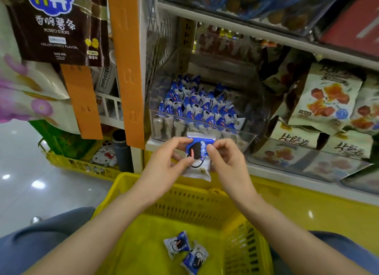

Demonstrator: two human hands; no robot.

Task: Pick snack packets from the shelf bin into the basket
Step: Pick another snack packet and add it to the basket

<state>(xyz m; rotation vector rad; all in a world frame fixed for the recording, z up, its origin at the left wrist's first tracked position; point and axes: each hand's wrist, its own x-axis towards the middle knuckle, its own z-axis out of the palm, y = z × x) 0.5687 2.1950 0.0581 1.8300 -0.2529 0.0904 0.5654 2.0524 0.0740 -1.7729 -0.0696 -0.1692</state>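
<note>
- Left hand (164, 162) and right hand (227, 162) both pinch one blue-and-white snack packet (198, 155) above the yellow basket's (184, 194) far rim.
- Two packets (185, 252) lie inside (near its front edge).
- The clear shelf bin (242, 135) holds many more.

Basket (205, 194) below shelf bin (205, 129), two packets (186, 252) inside.

Bare left grip (164, 166), bare right grip (227, 162), bare forearms (114, 223), slate-blue trousers (41, 244).

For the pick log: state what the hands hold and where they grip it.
One blue-and-white snack packet: the left hand pinches its left edge, the right hand its upper right edge.
</note>
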